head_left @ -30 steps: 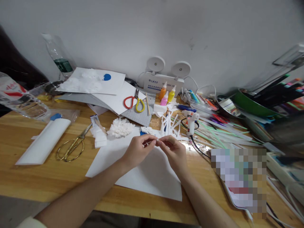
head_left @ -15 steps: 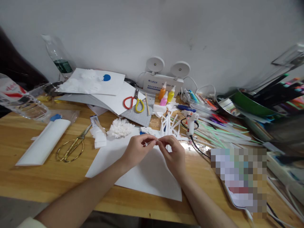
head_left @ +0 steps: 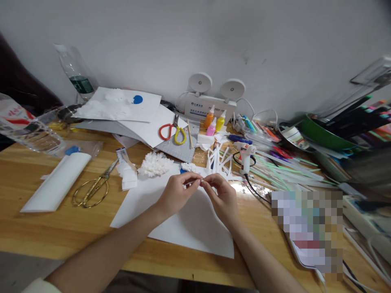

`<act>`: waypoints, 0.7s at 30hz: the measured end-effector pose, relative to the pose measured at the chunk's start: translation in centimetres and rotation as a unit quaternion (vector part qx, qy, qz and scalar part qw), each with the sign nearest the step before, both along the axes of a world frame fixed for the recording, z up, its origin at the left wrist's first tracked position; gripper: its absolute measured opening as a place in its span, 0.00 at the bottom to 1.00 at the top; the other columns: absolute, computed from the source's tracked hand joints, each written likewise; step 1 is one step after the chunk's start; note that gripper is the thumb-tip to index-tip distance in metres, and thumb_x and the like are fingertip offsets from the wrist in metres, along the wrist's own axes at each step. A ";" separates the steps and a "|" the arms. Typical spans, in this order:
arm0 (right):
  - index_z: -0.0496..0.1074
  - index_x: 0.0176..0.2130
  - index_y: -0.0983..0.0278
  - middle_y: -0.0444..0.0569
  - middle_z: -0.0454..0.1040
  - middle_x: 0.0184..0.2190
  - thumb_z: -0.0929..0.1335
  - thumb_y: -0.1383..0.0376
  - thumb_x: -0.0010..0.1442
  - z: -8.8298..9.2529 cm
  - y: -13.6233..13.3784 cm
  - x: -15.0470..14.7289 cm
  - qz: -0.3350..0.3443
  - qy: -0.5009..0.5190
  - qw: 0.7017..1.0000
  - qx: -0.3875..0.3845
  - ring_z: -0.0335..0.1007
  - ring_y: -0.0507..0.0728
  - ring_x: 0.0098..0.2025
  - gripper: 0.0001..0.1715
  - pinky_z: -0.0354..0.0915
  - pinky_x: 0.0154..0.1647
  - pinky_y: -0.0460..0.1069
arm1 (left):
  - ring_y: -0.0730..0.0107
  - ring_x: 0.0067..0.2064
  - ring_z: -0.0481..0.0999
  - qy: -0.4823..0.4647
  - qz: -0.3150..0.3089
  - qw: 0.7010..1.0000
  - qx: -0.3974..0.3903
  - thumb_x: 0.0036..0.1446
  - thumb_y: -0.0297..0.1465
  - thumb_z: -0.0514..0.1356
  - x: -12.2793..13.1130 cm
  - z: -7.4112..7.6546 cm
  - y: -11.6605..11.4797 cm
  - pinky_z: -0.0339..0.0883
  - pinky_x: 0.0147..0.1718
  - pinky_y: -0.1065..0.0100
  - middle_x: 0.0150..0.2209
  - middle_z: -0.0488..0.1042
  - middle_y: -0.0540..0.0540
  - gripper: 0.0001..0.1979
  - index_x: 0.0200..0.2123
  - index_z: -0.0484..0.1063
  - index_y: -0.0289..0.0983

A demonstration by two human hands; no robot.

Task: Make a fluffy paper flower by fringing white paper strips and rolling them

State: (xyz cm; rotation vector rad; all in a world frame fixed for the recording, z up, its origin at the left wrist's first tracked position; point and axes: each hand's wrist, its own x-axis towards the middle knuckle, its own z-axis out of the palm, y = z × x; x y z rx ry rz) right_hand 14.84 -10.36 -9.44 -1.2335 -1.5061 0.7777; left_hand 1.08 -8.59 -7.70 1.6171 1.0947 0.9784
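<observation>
My left hand (head_left: 180, 191) and my right hand (head_left: 222, 196) meet at the fingertips above a white sheet of paper (head_left: 183, 232). Both are closed in a pinch around a tiny whitish piece, too small and too covered by the fingers to name. Just behind the hands lies a small white clump (head_left: 188, 167) with a bit of blue beside it. A ruffled white paper cluster (head_left: 155, 164) rests left of that, at the sheet's far edge. White paper strips (head_left: 217, 162) fan out beyond my right hand.
Gold-handled scissors (head_left: 91, 191), a folded white sheet (head_left: 56, 183) and a clear bottle (head_left: 36, 134) are on the left. Red-and-yellow-handled scissors (head_left: 172, 132) lie on papers behind. A white glue gun (head_left: 245, 158) with its cord stands right, near a pixelated device (head_left: 308, 236).
Both hands hold nearly the same place and pinch. The right fingers have shifted very slightly; everything else on the table stays put.
</observation>
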 end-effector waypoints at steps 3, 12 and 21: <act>0.67 0.29 0.63 0.45 0.66 0.25 0.65 0.65 0.53 0.3 -0.1 0.0 -0.015 -0.022 1.000 0.009 0.63 0.51 0.28 0.03 0.61 0.29 0.47 | 0.69 0.36 0.72 -0.009 -0.005 1.000 -0.005 0.51 0.30 0.53 0.0 0.0 0.0 0.66 0.36 0.69 0.34 0.75 0.46 0.10 0.35 0.72 0.36; 0.70 0.30 0.62 0.45 0.69 0.26 0.66 0.66 0.52 0.2 -0.4 0.0 -0.085 -0.056 0.993 0.058 0.64 0.52 0.29 0.03 0.62 0.30 0.48 | 0.67 0.37 0.72 -0.016 -0.013 0.999 -0.046 0.51 0.32 0.54 0.0 -0.1 0.0 0.65 0.37 0.67 0.36 0.75 0.45 0.11 0.35 0.73 0.36; 0.68 0.29 0.61 0.46 0.68 0.26 0.66 0.68 0.52 0.0 -0.3 -0.1 -0.082 -0.103 0.984 0.121 0.64 0.54 0.32 0.02 0.61 0.35 0.51 | 0.67 0.38 0.72 -0.032 -0.020 0.997 -0.062 0.50 0.32 0.55 0.0 -0.1 0.1 0.65 0.38 0.67 0.36 0.75 0.45 0.10 0.35 0.72 0.36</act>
